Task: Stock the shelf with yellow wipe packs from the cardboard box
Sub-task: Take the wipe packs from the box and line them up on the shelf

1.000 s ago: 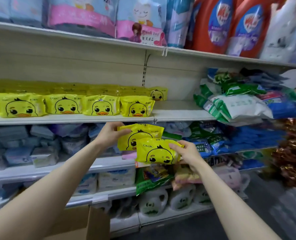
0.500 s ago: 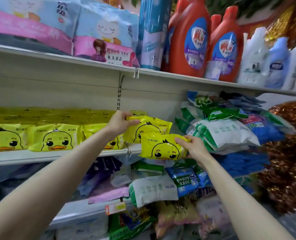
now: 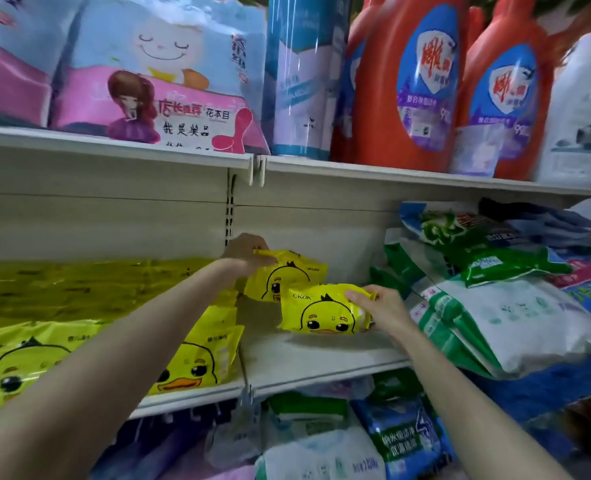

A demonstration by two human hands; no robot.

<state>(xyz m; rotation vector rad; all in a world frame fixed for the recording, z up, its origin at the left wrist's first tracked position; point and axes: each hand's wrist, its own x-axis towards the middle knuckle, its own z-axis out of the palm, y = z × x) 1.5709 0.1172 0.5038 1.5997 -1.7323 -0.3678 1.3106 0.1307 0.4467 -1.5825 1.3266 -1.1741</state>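
I hold two yellow duck-face wipe packs over the white shelf [image 3: 321, 362]. My left hand [image 3: 245, 252] grips the top left edge of the rear wipe pack [image 3: 287, 273], deep in the shelf near the back wall. My right hand [image 3: 380, 308] grips the right end of the front wipe pack [image 3: 321, 311], which sits just above the shelf board. Rows of the same yellow packs [image 3: 197, 362] fill the shelf to the left, partly hidden by my left forearm. The cardboard box is out of view.
Green and white bags [image 3: 495, 323] are piled on the shelf's right side. Above stand red detergent bottles [image 3: 408, 84] and pink tissue packs [image 3: 155, 98]. Blue and white packs [image 3: 391, 441] lie on the shelf below.
Both hands have moved up and forward into the shelf with their packs. The view has closed in on the shelf, and the box has left the frame.
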